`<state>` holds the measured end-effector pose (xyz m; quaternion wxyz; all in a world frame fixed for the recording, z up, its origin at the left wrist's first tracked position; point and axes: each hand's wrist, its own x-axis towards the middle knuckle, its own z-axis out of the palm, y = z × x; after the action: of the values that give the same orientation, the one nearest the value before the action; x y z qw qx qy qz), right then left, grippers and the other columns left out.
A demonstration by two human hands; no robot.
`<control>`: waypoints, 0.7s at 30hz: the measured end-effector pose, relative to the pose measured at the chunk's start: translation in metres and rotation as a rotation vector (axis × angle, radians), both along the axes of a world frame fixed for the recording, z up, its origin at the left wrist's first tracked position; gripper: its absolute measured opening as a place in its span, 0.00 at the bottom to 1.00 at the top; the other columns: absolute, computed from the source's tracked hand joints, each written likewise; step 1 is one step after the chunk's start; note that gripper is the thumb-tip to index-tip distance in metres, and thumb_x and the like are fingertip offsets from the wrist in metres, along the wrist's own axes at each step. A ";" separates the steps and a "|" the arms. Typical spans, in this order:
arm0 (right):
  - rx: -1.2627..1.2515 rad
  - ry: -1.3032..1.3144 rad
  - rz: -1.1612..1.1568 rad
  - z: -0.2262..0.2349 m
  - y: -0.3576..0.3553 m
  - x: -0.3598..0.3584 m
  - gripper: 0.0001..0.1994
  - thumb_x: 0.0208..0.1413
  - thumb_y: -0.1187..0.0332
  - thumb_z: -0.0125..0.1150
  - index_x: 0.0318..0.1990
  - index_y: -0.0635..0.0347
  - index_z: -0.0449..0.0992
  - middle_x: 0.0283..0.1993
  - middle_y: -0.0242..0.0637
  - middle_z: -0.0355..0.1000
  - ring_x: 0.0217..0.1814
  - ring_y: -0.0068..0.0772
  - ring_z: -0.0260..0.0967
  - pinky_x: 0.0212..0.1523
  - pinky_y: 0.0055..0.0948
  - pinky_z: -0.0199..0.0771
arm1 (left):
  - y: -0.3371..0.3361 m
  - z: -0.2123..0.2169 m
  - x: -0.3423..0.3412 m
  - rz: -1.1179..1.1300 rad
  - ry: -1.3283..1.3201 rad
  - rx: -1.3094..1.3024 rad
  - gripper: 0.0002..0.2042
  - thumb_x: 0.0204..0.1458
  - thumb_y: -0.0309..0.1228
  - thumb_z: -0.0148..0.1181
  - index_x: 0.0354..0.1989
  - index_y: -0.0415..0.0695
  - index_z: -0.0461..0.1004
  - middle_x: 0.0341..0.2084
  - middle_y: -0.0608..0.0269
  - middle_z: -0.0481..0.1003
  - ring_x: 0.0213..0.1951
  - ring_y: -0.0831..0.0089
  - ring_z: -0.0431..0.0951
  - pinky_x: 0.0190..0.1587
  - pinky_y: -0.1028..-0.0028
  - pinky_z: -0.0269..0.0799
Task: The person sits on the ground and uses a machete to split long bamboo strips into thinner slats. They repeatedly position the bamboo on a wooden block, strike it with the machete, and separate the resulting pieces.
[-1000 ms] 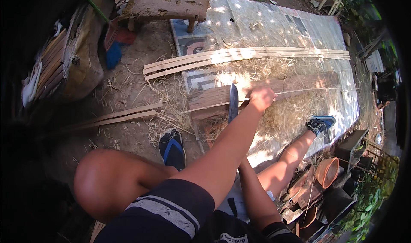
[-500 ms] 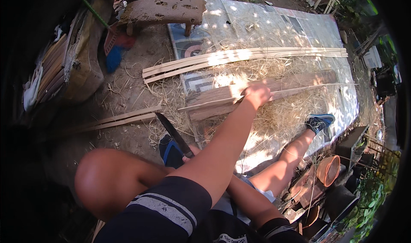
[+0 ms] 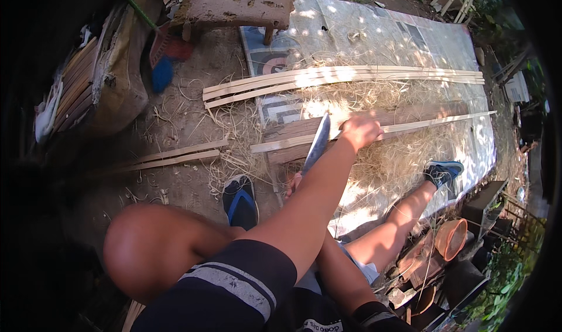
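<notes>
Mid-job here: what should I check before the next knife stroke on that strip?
1. Left hand on strip: ok, it rests on the strip over the plank.
2. Right hand gripping knife: ok, though mostly hidden behind the left forearm.
3. Blade clear of left arm: not ok, it stands close beside the wrist.
4. Edge set on strip: cannot tell.
5. Feet clear of blade: ok, sandal and shoe lie apart from it.

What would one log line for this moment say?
left hand on bamboo strip | right hand holds knife
</notes>
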<state>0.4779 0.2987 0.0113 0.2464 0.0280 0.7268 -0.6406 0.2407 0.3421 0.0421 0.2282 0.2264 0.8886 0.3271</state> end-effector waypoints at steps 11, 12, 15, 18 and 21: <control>-0.097 -0.380 -0.300 0.052 -0.072 -0.010 0.14 0.69 0.56 0.58 0.48 0.59 0.72 0.32 0.33 0.70 0.33 0.30 0.70 0.34 0.34 0.72 | -0.001 -0.016 -0.005 -0.037 0.024 -0.035 0.24 0.68 0.53 0.48 0.40 0.43 0.81 0.36 0.54 0.82 0.42 0.53 0.83 0.49 0.55 0.79; -0.103 -0.329 -0.285 0.047 -0.077 -0.005 0.13 0.69 0.58 0.58 0.47 0.59 0.71 0.30 0.32 0.71 0.30 0.28 0.70 0.31 0.32 0.72 | -0.002 -0.020 -0.006 -0.053 0.068 -0.049 0.24 0.68 0.53 0.48 0.41 0.43 0.80 0.36 0.53 0.82 0.42 0.53 0.83 0.50 0.55 0.79; -0.112 -0.205 -0.269 0.024 -0.070 -0.004 0.12 0.68 0.61 0.60 0.48 0.59 0.69 0.30 0.32 0.72 0.26 0.25 0.70 0.28 0.29 0.72 | 0.002 -0.032 -0.005 -0.163 0.233 -0.100 0.24 0.69 0.51 0.47 0.45 0.41 0.79 0.37 0.52 0.82 0.43 0.54 0.83 0.50 0.55 0.79; -0.043 -0.218 -0.136 -0.009 -0.004 -0.018 0.18 0.67 0.61 0.60 0.58 0.59 0.67 0.42 0.35 0.74 0.39 0.31 0.73 0.39 0.32 0.75 | 0.005 -0.055 -0.011 0.010 0.234 -0.098 0.21 0.69 0.47 0.49 0.44 0.41 0.81 0.39 0.51 0.83 0.43 0.54 0.84 0.52 0.57 0.79; 0.114 -0.161 0.068 -0.052 0.054 -0.010 0.25 0.67 0.62 0.61 0.67 0.60 0.65 0.54 0.39 0.75 0.51 0.37 0.76 0.50 0.35 0.77 | 0.029 -0.032 -0.007 0.086 0.070 -0.040 0.17 0.68 0.42 0.52 0.43 0.43 0.83 0.42 0.49 0.82 0.45 0.54 0.84 0.53 0.60 0.79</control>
<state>0.4678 0.3525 -0.0404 0.3236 0.0685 0.7403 -0.5853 0.2335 0.3706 0.0106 0.1872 0.1945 0.9114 0.3107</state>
